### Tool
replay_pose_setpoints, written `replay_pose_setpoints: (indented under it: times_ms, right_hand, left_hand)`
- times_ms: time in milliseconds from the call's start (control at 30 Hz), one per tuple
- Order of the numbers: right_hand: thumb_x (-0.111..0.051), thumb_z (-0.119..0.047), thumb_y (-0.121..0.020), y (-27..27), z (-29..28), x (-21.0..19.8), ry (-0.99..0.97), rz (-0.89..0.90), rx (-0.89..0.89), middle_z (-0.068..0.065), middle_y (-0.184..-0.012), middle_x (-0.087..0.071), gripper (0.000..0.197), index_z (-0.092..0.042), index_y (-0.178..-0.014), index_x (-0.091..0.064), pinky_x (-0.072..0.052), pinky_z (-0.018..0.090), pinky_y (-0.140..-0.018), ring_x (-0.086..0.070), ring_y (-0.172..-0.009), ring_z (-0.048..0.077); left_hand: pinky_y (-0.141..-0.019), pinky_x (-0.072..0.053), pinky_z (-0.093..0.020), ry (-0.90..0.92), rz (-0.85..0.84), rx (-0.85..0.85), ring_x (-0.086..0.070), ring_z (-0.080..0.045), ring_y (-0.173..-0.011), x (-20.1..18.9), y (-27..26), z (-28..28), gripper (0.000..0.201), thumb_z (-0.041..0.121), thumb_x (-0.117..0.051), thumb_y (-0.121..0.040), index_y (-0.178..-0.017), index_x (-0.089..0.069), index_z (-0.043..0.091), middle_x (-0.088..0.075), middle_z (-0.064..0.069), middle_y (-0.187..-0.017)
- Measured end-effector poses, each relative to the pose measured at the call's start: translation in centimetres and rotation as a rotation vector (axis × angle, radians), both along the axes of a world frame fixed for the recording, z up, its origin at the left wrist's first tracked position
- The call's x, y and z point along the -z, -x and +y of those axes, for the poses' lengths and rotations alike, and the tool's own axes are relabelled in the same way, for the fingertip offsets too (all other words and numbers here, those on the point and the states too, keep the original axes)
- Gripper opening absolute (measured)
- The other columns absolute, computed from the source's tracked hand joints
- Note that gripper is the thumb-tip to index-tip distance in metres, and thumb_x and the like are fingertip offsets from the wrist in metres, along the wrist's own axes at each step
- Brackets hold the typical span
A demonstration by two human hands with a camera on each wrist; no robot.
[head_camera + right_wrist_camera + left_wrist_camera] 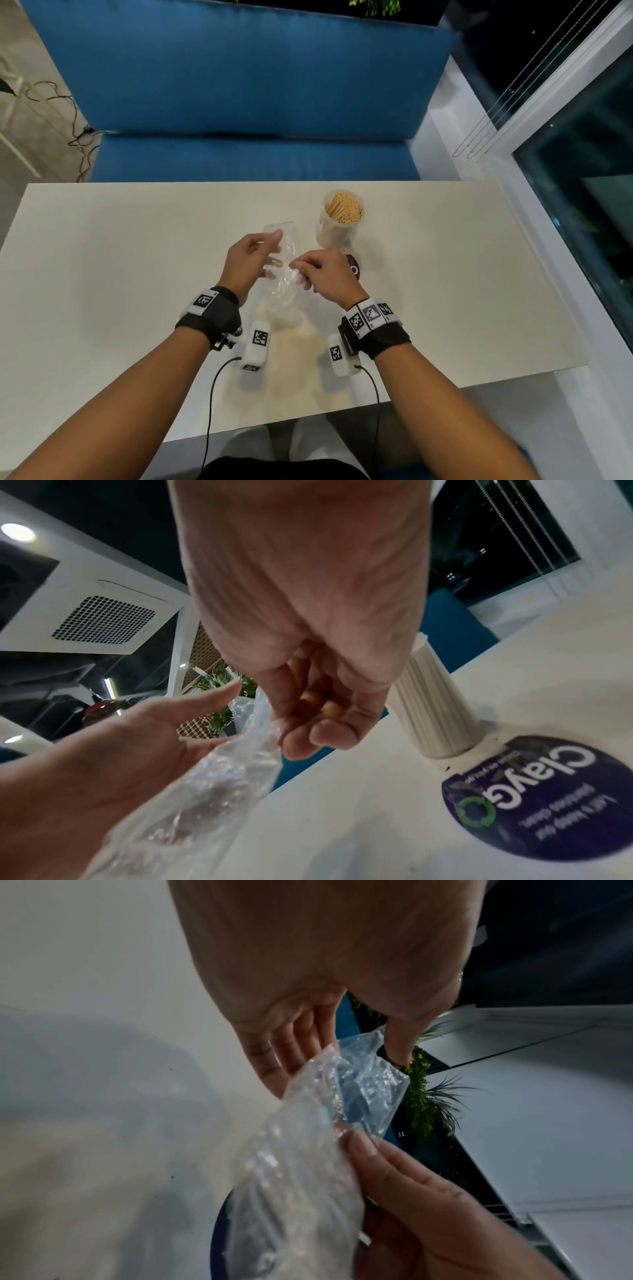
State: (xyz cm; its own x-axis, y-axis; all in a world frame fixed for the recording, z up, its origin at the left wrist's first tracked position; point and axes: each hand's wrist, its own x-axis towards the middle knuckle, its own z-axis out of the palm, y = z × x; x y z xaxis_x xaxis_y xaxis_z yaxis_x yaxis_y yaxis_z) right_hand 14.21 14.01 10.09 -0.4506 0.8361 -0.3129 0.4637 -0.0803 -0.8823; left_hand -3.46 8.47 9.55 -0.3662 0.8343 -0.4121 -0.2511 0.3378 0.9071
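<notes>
We pinch bag (283,291) with left hand (246,265) and right hand (330,277); slick plastic may slip or tear under uneven pull; stray knuckle could topple toothpick jar (337,222), far right.

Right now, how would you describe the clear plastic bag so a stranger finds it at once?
Look at the white table before the blue sofa. Over its middle, the left hand and the right hand hold the plastic bag between them. Unlike the upright toothpick jar beside it, it is crumpled, clear film.
</notes>
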Motion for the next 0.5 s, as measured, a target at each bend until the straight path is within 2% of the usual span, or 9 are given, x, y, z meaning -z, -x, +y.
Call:
replay_pose_setpoints:
  times_ms: [133,233,300,433,500]
  right_hand:
    - [-0.068,-0.018,-0.100,0.4,-0.1,0.6,0.032,0.022,0.011,0.007,-0.072,-0.074,0.017,-0.005,-0.101,-0.078,-0.047,0.018,-0.053,-0.063,-0.057,0.014]
    - [-0.067,-0.018,-0.101,1.0,-0.1,1.2,0.042,0.026,0.047,0.008,-0.073,-0.075,0.016,-0.005,-0.101,-0.078,-0.047,0.017,-0.053,-0.063,-0.056,0.014]
    - [-0.067,-0.018,-0.101,1.6,0.0,1.8,0.061,0.025,0.068,0.008,-0.075,-0.076,0.016,-0.006,-0.101,-0.077,-0.047,0.018,-0.053,-0.063,-0.056,0.014]
    - [-0.067,-0.020,-0.100,4.0,0.2,3.5,0.102,-0.010,0.078,0.007,-0.076,-0.077,0.014,-0.010,-0.099,-0.077,-0.047,0.020,-0.053,-0.065,-0.057,0.013]
    - [-0.068,-0.021,-0.098,5.8,0.1,4.5,0.126,-0.043,0.061,0.007,-0.076,-0.077,0.013,-0.011,-0.098,-0.077,-0.049,0.022,-0.053,-0.065,-0.056,0.013]
  left_hand:
    - [-0.062,-0.056,-0.036,-0.042,0.082,-0.096,-0.070,-0.026,-0.075,0.0,0.6,0.3,0.027,0.036,-0.068,-0.096,-0.103,-0.073,0.010,-0.075,-0.013,-0.094]
    - [-0.073,-0.061,-0.038,0.002,0.000,-0.042,-0.074,-0.025,-0.086,0.4,1.2,0.1,0.039,0.049,-0.065,-0.095,-0.112,-0.072,0.013,-0.075,-0.009,-0.102]
    - [-0.076,-0.062,-0.039,0.072,-0.023,0.016,-0.075,-0.024,-0.091,1.0,1.7,-0.5,0.048,0.053,-0.070,-0.090,-0.116,-0.069,0.012,-0.075,-0.007,-0.105]
    - [-0.067,-0.059,-0.032,0.169,0.124,0.078,-0.073,-0.025,-0.081,3.2,3.5,-2.4,0.024,0.020,-0.079,-0.088,-0.107,-0.071,0.008,-0.076,-0.011,-0.097]
    - [-0.066,-0.058,-0.033,0.212,0.156,0.045,-0.071,-0.027,-0.078,4.4,5.0,-3.1,0.013,0.011,-0.078,-0.087,-0.100,-0.074,0.008,-0.077,-0.013,-0.092]
